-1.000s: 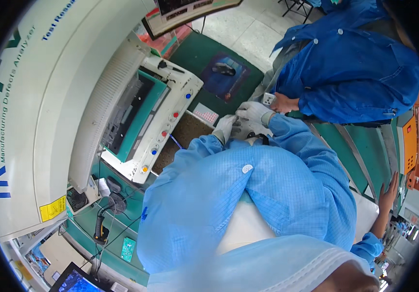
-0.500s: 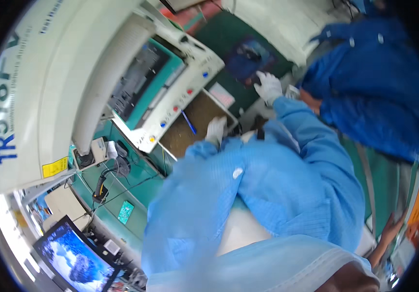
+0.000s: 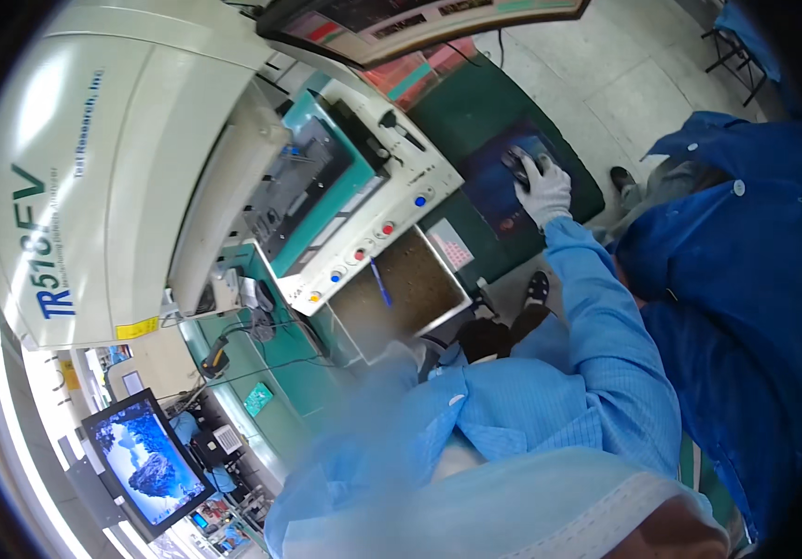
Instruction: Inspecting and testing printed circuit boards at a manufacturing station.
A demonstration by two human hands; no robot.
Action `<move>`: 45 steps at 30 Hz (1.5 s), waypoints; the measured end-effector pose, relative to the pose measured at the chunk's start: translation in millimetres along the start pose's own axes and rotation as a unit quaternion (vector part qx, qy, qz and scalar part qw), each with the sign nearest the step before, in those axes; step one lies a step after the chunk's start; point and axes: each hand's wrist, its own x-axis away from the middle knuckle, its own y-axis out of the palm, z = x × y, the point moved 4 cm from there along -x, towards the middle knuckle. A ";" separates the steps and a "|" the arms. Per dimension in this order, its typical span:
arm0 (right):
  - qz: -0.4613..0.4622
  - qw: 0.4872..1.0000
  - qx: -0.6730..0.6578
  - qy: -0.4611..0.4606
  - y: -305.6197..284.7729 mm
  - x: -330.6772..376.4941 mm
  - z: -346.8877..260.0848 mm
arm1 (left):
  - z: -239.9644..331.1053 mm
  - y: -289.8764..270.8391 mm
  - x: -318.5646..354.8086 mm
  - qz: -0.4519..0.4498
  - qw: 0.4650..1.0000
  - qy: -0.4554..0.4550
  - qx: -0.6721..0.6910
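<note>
My right hand (image 3: 544, 193), in a white glove, reaches out at the upper right. Its fingers are on a dark computer mouse (image 3: 516, 165), which lies on a dark patterned mouse pad (image 3: 486, 200). My left hand (image 3: 399, 360), gloved too, is low by my body at the near edge of a shallow brown-bottomed tray (image 3: 415, 279). Blur and a hazy patch cover its fingers. A blue pen (image 3: 381, 282) lies in the tray, under the front panel of a white test machine (image 3: 363, 244) with coloured buttons.
A co-worker in dark blue (image 3: 727, 279) is close at my right. Above hangs a large monitor (image 3: 419, 23). On the left are a handheld scanner (image 3: 216, 359), a green circuit board (image 3: 257, 399) and another screen (image 3: 149, 461). Cables cross the green bench.
My right hand has gone from above the mat's near edge onto the mouse. My left hand has drawn back from the tray toward my body. The view has shifted, showing more of the monitor.
</note>
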 end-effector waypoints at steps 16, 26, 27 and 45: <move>-0.007 0.998 0.027 -0.051 -0.1 -7.2 -5.0 | 43.5 -48.7 -28.6 -0.196 0.974 -0.105 -0.039; -0.015 0.998 0.005 -0.062 -4.6 -10.9 -11.2 | 20.2 -29.6 -31.0 -0.132 0.985 -0.116 0.006; -0.018 0.997 0.002 -0.070 -4.0 -12.2 -10.3 | 15.3 -26.6 -31.2 -0.122 0.986 -0.117 0.015; -0.018 0.997 -0.034 -0.060 1.8 -15.4 -5.0 | -332.4 75.8 77.0 0.302 0.852 -0.280 0.323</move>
